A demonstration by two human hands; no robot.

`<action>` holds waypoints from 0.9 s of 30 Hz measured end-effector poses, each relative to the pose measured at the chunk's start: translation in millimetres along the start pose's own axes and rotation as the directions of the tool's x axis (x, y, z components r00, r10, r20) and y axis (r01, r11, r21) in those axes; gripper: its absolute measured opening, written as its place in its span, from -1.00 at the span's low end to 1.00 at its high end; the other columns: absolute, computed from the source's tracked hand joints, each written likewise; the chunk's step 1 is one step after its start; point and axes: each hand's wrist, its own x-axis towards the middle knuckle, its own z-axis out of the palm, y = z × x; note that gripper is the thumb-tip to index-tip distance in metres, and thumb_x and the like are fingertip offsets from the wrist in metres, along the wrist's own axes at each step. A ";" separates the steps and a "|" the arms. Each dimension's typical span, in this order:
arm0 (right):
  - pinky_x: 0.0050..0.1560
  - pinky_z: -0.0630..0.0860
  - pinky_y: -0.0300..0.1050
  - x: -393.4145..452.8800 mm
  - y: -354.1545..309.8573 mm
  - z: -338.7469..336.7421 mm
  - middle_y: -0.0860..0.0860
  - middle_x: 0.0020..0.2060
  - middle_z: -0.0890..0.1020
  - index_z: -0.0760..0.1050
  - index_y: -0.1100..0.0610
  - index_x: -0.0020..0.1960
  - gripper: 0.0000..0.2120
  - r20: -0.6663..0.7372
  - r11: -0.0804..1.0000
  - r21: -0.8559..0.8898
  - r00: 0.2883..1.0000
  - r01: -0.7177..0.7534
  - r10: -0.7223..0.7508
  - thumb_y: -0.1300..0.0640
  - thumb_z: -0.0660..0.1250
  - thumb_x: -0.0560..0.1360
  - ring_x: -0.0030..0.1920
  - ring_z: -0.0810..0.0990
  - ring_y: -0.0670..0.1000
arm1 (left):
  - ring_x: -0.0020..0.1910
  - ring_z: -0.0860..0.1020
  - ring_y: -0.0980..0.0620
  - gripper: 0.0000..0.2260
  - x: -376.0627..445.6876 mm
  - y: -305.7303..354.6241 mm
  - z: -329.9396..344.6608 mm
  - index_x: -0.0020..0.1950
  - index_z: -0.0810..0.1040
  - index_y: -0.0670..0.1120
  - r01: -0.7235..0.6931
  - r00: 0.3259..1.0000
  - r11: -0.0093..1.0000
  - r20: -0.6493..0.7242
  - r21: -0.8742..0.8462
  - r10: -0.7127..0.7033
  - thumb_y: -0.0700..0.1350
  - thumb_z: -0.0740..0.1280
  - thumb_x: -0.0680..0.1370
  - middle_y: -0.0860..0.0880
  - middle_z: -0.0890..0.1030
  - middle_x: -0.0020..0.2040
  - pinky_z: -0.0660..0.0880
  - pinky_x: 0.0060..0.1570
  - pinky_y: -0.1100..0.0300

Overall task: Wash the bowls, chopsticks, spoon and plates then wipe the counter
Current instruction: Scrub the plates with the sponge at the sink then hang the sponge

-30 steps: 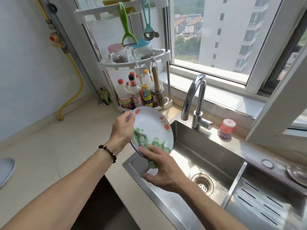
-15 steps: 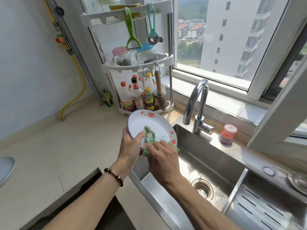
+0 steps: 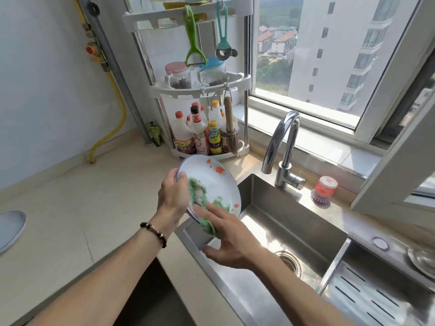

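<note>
1. State: my left hand (image 3: 173,198) grips the plate (image 3: 211,184) by its left rim, thumb on the face, plate tilted up over the near-left corner of the sink (image 3: 294,222). My right hand (image 3: 226,236) presses a green scrubber (image 3: 200,201) flat against the lower face, fingers fairly straight. Hands close together, both on the plate.
2. Slip risk: one-edge hold on what is probably a soapy plate. Hard scrub strokes could lever it out of my left hand into the steel basin; likely chip or crack.
3. Edge strike: the plate's lower rim hangs near the sink lip. A downward stroke could knock it against the metal.
4. Scrubber drop: it's pressed, not clearly clamped. Could slide off the bottom rim into the basin.
5. Incomplete clean: only the face is being worked; back not visible, can't tell its state.
6. Faucet (image 3: 282,147) looks off; rinse not yet done. Drips could land on the counter (image 3: 70,208), more to wipe later.
</note>
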 end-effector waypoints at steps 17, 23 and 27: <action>0.42 0.28 -0.05 -14.2 -12.0 30.4 0.00 0.45 0.44 0.36 -0.11 0.50 -0.31 -0.137 0.991 0.114 0.987 -0.063 0.079 0.01 0.44 0.39 0.42 0.38 0.05 | -0.01 0.62 -0.11 -0.81 17.2 1.4 -6.8 0.07 0.55 0.03 -0.062 0.986 0.989 0.161 0.132 0.041 0.04 0.17 0.63 -0.06 0.65 0.02 0.61 -0.05 -0.06; -0.04 0.55 -0.01 -12.5 30.4 24.8 0.07 0.08 0.64 0.55 0.06 0.27 -0.55 -0.298 0.917 -0.398 0.944 0.009 -0.138 0.21 0.54 0.41 0.00 0.62 0.15 | -0.17 0.62 -0.08 -0.90 23.8 9.5 -18.4 0.11 0.50 0.01 0.176 0.940 0.980 0.279 0.087 -0.194 -0.06 0.21 0.68 -0.11 0.63 0.01 0.52 -0.38 0.15; -0.31 0.41 -0.07 7.0 11.1 17.2 0.02 -0.23 0.58 0.60 0.09 0.00 -0.70 -0.444 0.923 -0.370 0.893 -0.101 -0.080 0.26 0.55 0.31 -0.27 0.52 0.11 | 0.00 0.65 -0.11 -0.64 -7.9 -4.3 2.7 0.32 0.40 0.02 0.117 0.954 0.993 0.280 -0.013 -0.108 -0.25 0.27 0.56 -0.08 0.61 0.12 0.65 -0.23 0.01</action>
